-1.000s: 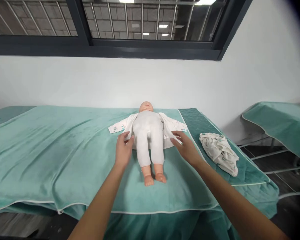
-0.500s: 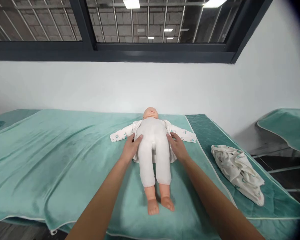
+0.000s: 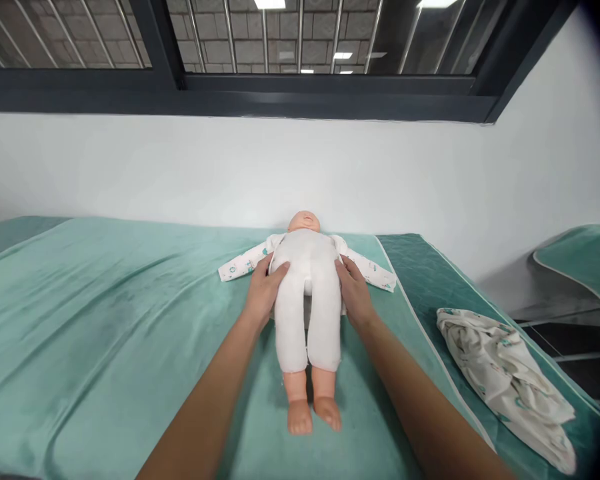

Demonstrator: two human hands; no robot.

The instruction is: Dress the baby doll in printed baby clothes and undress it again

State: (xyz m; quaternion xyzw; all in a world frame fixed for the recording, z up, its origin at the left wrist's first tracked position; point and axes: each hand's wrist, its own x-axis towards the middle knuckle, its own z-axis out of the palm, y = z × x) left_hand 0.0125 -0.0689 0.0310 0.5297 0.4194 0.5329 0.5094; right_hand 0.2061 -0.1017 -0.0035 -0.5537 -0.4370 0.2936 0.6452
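Note:
A baby doll (image 3: 307, 260) with a white cloth body and bare feet lies on its back, head toward the wall, feet toward me. Its arms are inside the sleeves of a white printed shirt (image 3: 245, 260), which lies open, with its body mostly under the doll. My left hand (image 3: 266, 287) grips the doll's side at the hip, thumb on top and fingers tucked down beside it. On the opposite side my right hand (image 3: 354, 288) grips the doll likewise. Part of the shirt may be under my fingers; I cannot tell.
Green sheeting (image 3: 130, 300) covers the bed. A crumpled white printed garment (image 3: 505, 380) lies on the darker green part at right. Behind stand a white wall (image 3: 230, 167) and a dark window frame (image 3: 330, 100). Another green cover (image 3: 585, 263) shows at far right.
My hands have closed in around the doll's hips, with the fingers further round its sides. The doll's legs have shifted slightly left. The camera view has moved a little closer.

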